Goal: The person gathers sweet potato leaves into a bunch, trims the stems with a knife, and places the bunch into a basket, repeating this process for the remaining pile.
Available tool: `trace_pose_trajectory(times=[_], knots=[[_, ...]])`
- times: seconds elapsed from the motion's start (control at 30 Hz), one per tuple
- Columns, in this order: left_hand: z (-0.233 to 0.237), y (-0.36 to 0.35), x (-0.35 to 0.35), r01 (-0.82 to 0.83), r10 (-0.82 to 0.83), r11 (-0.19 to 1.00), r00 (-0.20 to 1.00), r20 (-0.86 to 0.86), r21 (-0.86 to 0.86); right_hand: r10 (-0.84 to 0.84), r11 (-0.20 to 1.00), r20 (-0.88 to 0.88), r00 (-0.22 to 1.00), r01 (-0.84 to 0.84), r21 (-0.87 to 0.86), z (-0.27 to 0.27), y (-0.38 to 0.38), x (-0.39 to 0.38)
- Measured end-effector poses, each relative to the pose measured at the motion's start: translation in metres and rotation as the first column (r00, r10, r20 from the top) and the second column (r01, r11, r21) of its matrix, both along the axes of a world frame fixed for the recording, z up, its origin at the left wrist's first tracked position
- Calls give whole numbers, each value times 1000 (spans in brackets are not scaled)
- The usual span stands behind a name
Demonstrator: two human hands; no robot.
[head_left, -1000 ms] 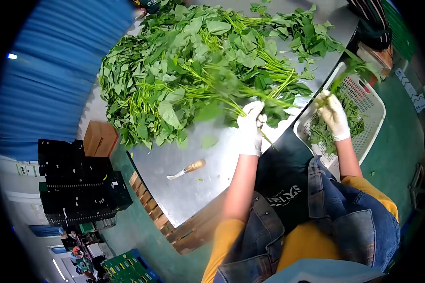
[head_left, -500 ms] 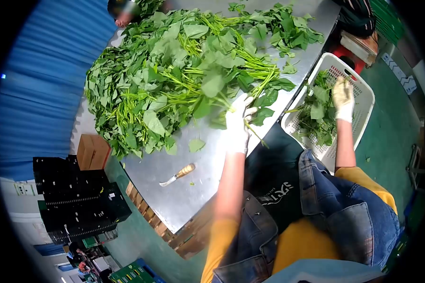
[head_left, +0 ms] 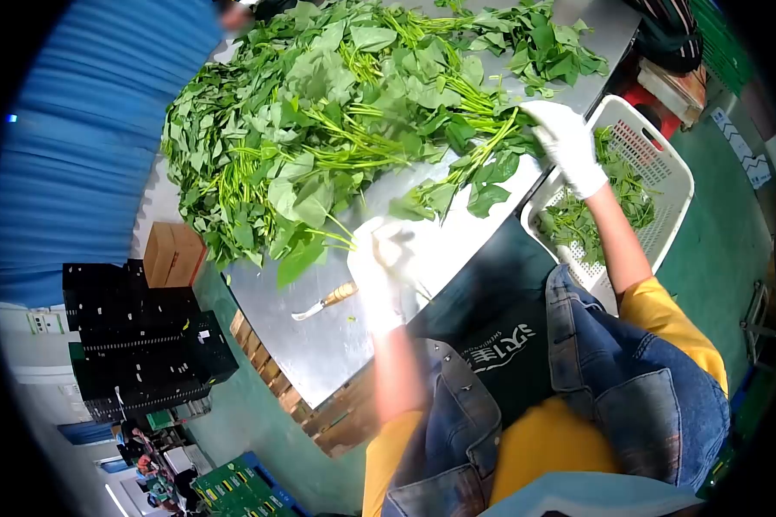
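A large heap of leafy green stems [head_left: 319, 112] covers much of the metal table [head_left: 297, 370]. My left hand [head_left: 378, 263], in a white glove, is closed on a few leafy stems [head_left: 334, 237], with their leaves pointing left towards the heap. Just left of that hand, a knife [head_left: 326, 301] with a curved blade and wooden handle lies on the table. My right hand [head_left: 567, 146], gloved too, reaches over the table's right edge with fingers stretched towards the nearest stems [head_left: 500, 142]; its fingertips partly overlap the leaves. It holds nothing that I can see.
A white perforated basket [head_left: 677, 185] with loose greens [head_left: 582, 220] stands against the table's right side. Black crates [head_left: 138, 345] and a cardboard box [head_left: 172, 254] are at the left, beside a blue curtain [head_left: 78, 155]. Another person's hand [head_left: 234, 17] shows at the far end.
My right hand has left the basket and moved left to the stems at the table edge. My left hand has drawn back, down and left, with stems in it.
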State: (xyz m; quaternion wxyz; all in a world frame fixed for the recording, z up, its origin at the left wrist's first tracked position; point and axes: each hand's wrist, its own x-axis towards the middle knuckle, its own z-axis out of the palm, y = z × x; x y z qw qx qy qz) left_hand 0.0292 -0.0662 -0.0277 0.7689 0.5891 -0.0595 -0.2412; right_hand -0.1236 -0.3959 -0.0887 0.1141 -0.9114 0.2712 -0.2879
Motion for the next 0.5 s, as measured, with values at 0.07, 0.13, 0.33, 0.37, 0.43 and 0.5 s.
trace_pose_trajectory(times=[0.07, 0.13, 0.33, 0.37, 0.43, 0.5], knots=[[-1, -5, -5, 12, -15, 994, 1000, -23, -107, 214, 936, -12, 977, -208, -284, -19, 6, 35], [-10, -3, -5, -1, 1, 995, 1000, -4, -104, 104, 985, -197, 975, -129, -116, -16, -5, 57], [-9, 13, 0, -64, 63, 987, 998, -12, -148, 68, 981, 28, 997, -62, -186, 28, -24, 41], [-8, 11, 0, -90, 90, 983, 996, -6, -160, 91, 992, 218, 972, -69, -107, 39, -18, 35], [-6, 5, -4, -110, 112, 977, 994, 2, -183, 106, 973, 419, 902, -181, 144, 19, -24, 30], [-3, -4, -8, -63, 74, 993, 991, 111, -100, 25, 740, 316, 949, -230, 632, 25, -6, 30]])
